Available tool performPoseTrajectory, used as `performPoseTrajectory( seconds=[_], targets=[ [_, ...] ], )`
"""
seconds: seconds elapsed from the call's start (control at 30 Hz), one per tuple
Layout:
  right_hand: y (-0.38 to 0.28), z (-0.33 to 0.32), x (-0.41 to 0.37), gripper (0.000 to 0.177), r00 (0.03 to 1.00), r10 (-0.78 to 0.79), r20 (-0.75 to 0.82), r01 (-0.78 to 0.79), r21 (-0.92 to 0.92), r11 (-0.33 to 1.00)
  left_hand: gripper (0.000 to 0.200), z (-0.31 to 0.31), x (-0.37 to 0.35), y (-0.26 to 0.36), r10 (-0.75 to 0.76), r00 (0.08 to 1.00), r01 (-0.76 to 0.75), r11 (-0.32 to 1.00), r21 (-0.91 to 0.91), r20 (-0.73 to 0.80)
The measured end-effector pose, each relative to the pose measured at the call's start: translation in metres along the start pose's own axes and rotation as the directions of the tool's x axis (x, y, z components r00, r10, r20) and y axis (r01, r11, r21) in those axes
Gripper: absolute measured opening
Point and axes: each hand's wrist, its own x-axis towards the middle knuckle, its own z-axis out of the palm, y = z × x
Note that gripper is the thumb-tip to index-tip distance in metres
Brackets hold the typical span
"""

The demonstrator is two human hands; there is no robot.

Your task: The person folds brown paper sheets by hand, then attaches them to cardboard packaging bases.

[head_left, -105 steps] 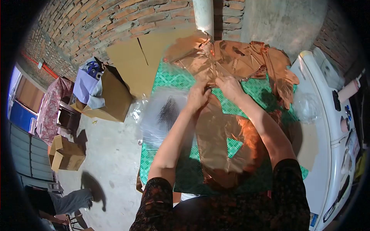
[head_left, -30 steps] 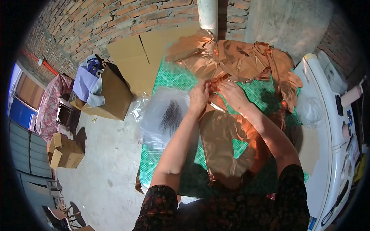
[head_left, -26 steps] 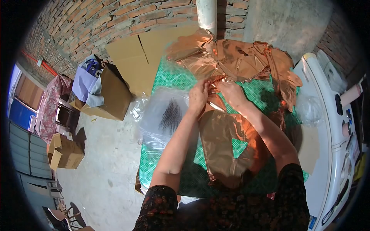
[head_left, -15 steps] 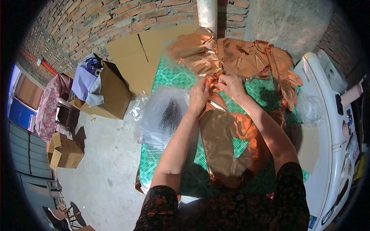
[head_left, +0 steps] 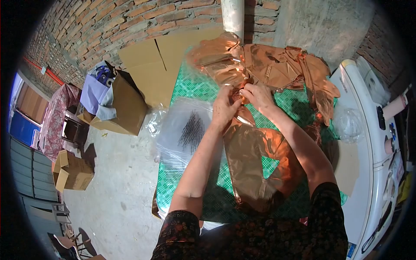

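Note:
Shiny copper-coloured foil sheeting point(head_left: 277, 71) lies over the far part of a green patterned tabletop point(head_left: 197, 82), and a flat foil piece point(head_left: 245, 160) extends toward my body. Between these parts the foil is gathered narrow. My left hand point(head_left: 225, 104) pinches this gathered spot from the left. From the right, my right hand point(head_left: 258, 96) grips the same spot, fingertips nearly touching those of the left. The exact fold between the fingers is hidden. A stack of clear plastic bags point(head_left: 182, 130) with a dark mark lies beside my left forearm.
A cardboard box point(head_left: 128, 106) with purple and blue items stands on the floor at left, a smaller box point(head_left: 76, 173) nearer. A white appliance point(head_left: 364, 125) borders the table at right. Brick wall and a white pipe point(head_left: 233, 17) rise behind.
Both hands stay at the gathered foil. Their fingers have shifted slightly, with the left thumb now further right, and the foil above them has moved a little.

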Motion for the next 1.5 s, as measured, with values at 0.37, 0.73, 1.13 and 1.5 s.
performPoseTrajectory(
  seconds=[0.37, 0.73, 1.13, 1.5],
  targets=[
    [-0.033, -0.013, -0.019, 0.013, 0.832, -0.468, -0.299, 0.374, -0.321, 0.87, 0.022, 0.002, 0.003, -0.012, -0.18, 0.984, 0.176, 0.976, -0.125, -0.015],
    [-0.001, 0.018, 0.005, 0.014, 0.955, -0.264, 0.133, 0.286, -0.192, 0.939, 0.034, -0.013, 0.002, -0.009, -0.317, 0.948, 0.251, 0.735, -0.63, 0.008],
    [-0.006, 0.022, 0.056, 0.017, 0.944, -0.323, -0.066, 0.279, -0.367, 0.888, 0.031, -0.024, 0.007, -0.018, -0.476, 0.878, 0.259, 0.383, -0.887, 0.051],
    [-0.004, 0.059, 0.059, 0.046, 0.953, 0.029, 0.301, 0.129, -0.492, 0.861, 0.038, -0.033, 0.05, 0.014, -0.271, 0.962, 0.2, 0.636, -0.745, 0.026]
  ],
)
